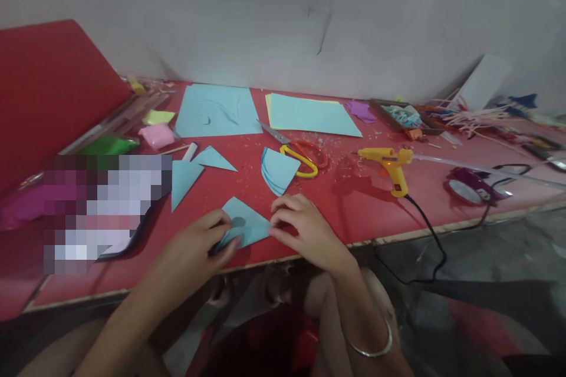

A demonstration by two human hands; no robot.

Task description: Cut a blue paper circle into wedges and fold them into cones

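Near the front edge of the red table, a folded piece of light blue paper (pixel 247 217) lies between my hands. My left hand (pixel 216 238) pinches its left side, thumb against the curled edge. At the right corner, the fingertips of my right hand (pixel 300 227) close on the paper. Just beyond sits a fan-shaped stack of blue paper (pixel 279 169) with darker lines along its curved edge. Scissors (pixel 305 156) with one red and one yellow handle lie partly open behind it. Blue paper scraps (pixel 217 158) are to the left.
A yellow glue gun (pixel 389 165) stands at right, its black cord hanging off the table edge. Blue sheets (pixel 313 113) lie near the wall. Pink clay packet (pixel 157 135) and a pixelated phone-like object (pixel 110 212) are at left. Far right holds a tray (pixel 389 118) and a purple roll (pixel 475 185).
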